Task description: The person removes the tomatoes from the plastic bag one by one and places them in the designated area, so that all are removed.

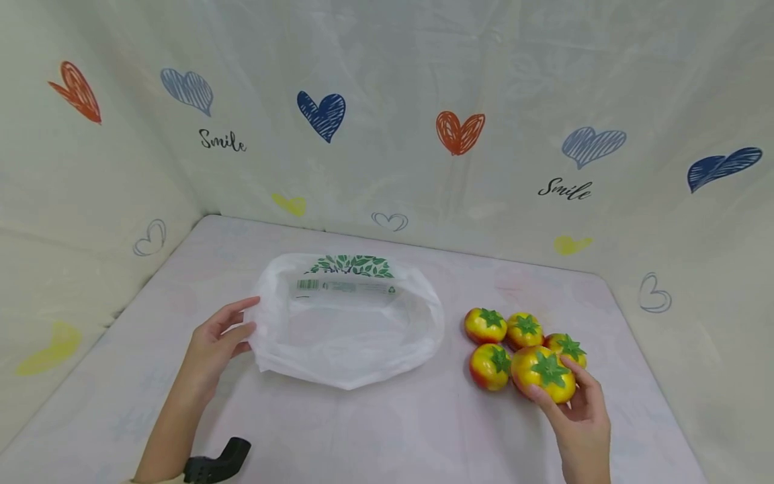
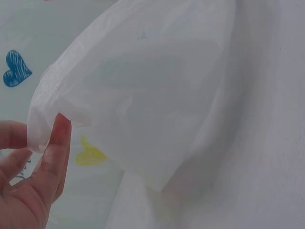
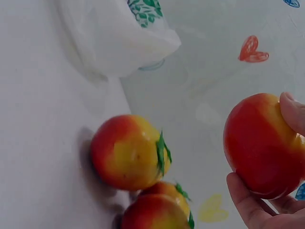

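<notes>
A white plastic bag (image 1: 417, 349) with a green leaf print stands with its mouth wide open on the table. At its left rim my left hand (image 1: 219, 339) pinches the thin plastic between thumb and fingers; the left wrist view shows that hand (image 2: 35, 176) beside the bag wall (image 2: 143, 109). My right hand (image 1: 582, 417) grips a yellow-and-red tomato (image 1: 538, 376) with a green star-shaped top. In the right wrist view, the held tomato (image 3: 259, 145) is raised off the table. Several similar tomatoes, one of them a front-left tomato (image 1: 487, 368), lie close by.
The tomatoes sit to the right of the bag on a pale cloth-covered table (image 1: 387, 437). Behind and on both sides hangs a light curtain (image 1: 387, 67) printed with hearts. A black strap (image 1: 218, 464) is around the left wrist.
</notes>
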A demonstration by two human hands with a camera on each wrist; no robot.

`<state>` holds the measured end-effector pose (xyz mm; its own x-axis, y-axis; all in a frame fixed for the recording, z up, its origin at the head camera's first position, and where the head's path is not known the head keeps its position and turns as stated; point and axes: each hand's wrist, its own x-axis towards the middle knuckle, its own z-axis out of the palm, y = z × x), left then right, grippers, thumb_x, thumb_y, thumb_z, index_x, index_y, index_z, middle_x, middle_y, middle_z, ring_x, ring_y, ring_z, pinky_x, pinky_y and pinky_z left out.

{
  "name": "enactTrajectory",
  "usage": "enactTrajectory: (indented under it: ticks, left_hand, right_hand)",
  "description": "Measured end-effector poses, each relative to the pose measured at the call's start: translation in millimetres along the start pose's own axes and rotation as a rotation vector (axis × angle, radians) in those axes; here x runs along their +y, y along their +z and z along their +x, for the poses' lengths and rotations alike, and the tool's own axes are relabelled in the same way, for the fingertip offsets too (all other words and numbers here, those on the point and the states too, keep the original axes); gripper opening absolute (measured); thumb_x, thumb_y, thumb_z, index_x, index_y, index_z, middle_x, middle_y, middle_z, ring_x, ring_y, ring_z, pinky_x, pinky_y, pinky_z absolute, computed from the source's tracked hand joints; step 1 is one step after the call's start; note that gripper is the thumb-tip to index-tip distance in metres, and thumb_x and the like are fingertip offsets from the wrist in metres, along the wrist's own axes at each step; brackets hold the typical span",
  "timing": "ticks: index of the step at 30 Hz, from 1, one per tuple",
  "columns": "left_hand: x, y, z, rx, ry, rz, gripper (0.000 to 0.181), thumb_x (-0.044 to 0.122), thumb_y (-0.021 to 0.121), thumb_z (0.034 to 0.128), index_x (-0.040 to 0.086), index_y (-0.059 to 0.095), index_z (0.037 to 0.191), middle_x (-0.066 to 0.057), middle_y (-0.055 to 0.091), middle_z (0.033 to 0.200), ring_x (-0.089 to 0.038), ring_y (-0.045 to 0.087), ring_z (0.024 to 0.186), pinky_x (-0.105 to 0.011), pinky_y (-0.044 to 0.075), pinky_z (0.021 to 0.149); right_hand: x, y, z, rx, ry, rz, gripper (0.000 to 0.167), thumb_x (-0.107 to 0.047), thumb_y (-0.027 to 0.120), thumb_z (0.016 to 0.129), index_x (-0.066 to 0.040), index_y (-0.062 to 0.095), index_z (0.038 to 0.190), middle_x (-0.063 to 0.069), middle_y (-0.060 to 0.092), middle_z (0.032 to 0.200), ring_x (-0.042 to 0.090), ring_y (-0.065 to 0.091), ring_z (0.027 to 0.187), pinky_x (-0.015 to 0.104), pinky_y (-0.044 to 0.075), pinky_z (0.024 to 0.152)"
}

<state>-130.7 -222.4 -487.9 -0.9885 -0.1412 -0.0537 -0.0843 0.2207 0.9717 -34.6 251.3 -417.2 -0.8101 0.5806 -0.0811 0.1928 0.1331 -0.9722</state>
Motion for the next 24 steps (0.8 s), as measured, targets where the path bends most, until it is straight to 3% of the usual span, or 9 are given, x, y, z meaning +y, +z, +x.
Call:
enactTrajectory:
  ticks: [2,6,14,19,21,23,24]
  left_hand:
    - [-12.5,-0.7,6.2,0.012,-0.003,0.024,0.047,0.041,0.059,0.0888,0.033,0.049,0.134,0.004,0.046,0.121,-0.011,0.054,0.096,-0.017,0.054,0.073]
    - [-23.0,-2.0,12.1,0.012,-0.002,0.014,0.047,0.043,0.060,0.0880,0.035,0.049,0.133,0.002,0.046,0.122,-0.014,0.054,0.097,-0.019,0.055,0.073]
    - [-24.2,-1.5,12.1,0.040,-0.011,0.036,0.047,0.047,0.059,0.0867,0.038,0.049,0.132,0.002,0.045,0.122,-0.016,0.055,0.096,-0.018,0.055,0.074]
    - [-23.8,-0.2,12.6,0.043,-0.001,0.042,0.048,0.048,0.059,0.0865,0.038,0.049,0.132,0.001,0.045,0.122,-0.019,0.055,0.096,-0.019,0.055,0.074]
    - [-24.2,0.1,13.5,0.044,-0.002,0.044,0.047,0.048,0.058,0.0866,0.038,0.049,0.132,0.002,0.045,0.122,-0.019,0.055,0.097,-0.020,0.055,0.074]
    - [-24.3,0.3,13.9,0.048,-0.004,0.049,0.047,0.048,0.058,0.0867,0.039,0.049,0.132,0.002,0.045,0.122,-0.019,0.055,0.097,-0.020,0.055,0.074]
    - [-24.1,0.3,14.2,0.049,-0.006,0.049,0.047,0.048,0.058,0.0867,0.039,0.049,0.132,0.002,0.045,0.122,-0.019,0.055,0.097,-0.020,0.055,0.074]
  right_hand:
    - [5.6,-8.2,5.3,0.037,0.019,0.001,0.067,-0.022,0.073,0.078,-0.024,0.040,0.136,0.000,0.031,0.142,0.012,0.035,0.121,-0.003,0.041,0.072]
    - [14.7,-23.8,15.1,0.100,0.087,-0.055,0.069,-0.035,0.072,0.077,-0.030,0.038,0.137,-0.001,0.031,0.143,0.012,0.034,0.121,-0.002,0.041,0.075]
    - [29.1,-43.1,30.9,0.156,0.177,-0.142,0.074,-0.046,0.068,0.077,-0.036,0.032,0.140,-0.007,0.029,0.143,0.011,0.031,0.125,0.014,0.033,0.103]
    - [37.1,-47.3,38.9,0.167,0.196,-0.160,0.073,-0.047,0.066,0.078,-0.037,0.031,0.141,-0.010,0.029,0.142,0.008,0.030,0.123,0.027,0.027,0.112]
    - [42.4,-48.8,42.7,0.171,0.192,-0.164,0.073,-0.047,0.066,0.078,-0.036,0.031,0.141,-0.009,0.030,0.141,0.008,0.032,0.120,0.026,0.028,0.112]
    - [50.3,-50.8,47.8,0.182,0.200,-0.144,0.073,-0.046,0.069,0.076,-0.037,0.034,0.140,-0.012,0.033,0.136,0.005,0.034,0.114,0.014,0.032,0.107]
    - [55.0,-51.8,50.8,0.183,0.197,-0.146,0.073,-0.046,0.069,0.076,-0.037,0.034,0.139,-0.011,0.033,0.136,0.004,0.034,0.113,0.015,0.032,0.106]
